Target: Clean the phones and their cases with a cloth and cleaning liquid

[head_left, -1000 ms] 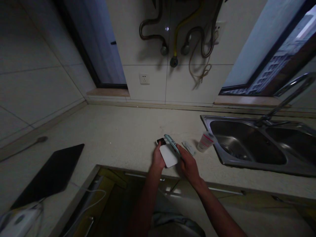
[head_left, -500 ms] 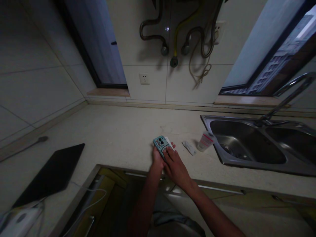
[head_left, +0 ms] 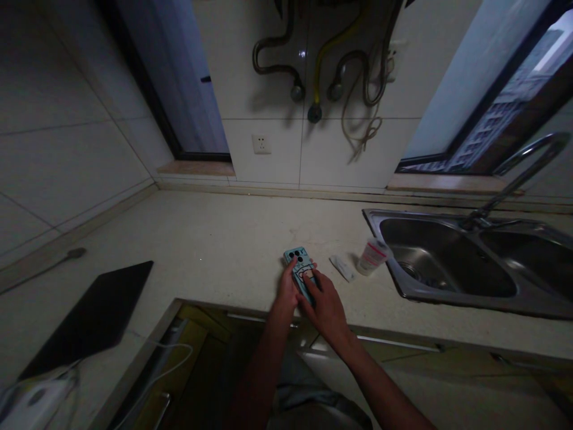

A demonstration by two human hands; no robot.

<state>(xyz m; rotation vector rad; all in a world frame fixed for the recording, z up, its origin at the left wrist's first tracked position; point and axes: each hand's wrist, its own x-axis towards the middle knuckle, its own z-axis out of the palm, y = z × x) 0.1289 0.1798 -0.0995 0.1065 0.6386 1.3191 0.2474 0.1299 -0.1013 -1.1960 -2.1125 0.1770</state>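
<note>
L hand (head_left: 286,292) mid-frame, curled, gripping side of blue phone (head_left: 299,267) | R hand (head_left: 326,307) just right, open, fingers flat on phone back | wrists low on counter (head_left: 215,245)

I see a phone case (head_left: 301,270) of smooth teal plastic with a slight sheen. The counter (head_left: 215,245) looks like matt pale stone (faintly speckled). The sink (head_left: 447,263) is brushed metal, the wall tiles (head_left: 268,143) glossy, the board (head_left: 94,313) matt black.

On counter (head_left: 215,245), phone (head_left: 299,269) lies left of sink (head_left: 447,263)
</note>
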